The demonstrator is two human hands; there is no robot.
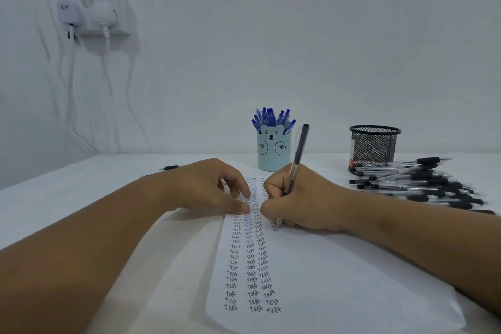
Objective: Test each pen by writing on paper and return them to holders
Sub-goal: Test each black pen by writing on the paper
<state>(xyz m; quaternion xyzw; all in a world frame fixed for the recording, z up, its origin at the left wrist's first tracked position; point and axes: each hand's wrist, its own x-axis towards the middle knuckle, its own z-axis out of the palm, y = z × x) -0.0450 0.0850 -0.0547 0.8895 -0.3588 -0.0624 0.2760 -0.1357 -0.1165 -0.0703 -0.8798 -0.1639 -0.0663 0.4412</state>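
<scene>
The black pen (296, 160) stands tilted in the right hand (301, 200), whose fingers are curled round its clear barrel, the tip down on the paper (325, 279) at the top of a fourth column of writing. The paper lies at the near edge of the surface (81, 198) and carries three full columns of the word "Test". The left hand (214, 187) rests on the paper's left part, fingers loosely bent and fingertips pressing the sheet flat, holding nothing. Behind the hands, toward the far edge, stands a pale blue bear holder (273, 149) filled with blue pens (271, 118). Toward the far right corner stands a black mesh holder (374, 148), and just in front of it a pile of black pens (423, 184) lies along the right edge. Another pen (171, 168) lies beyond the left hand.
</scene>
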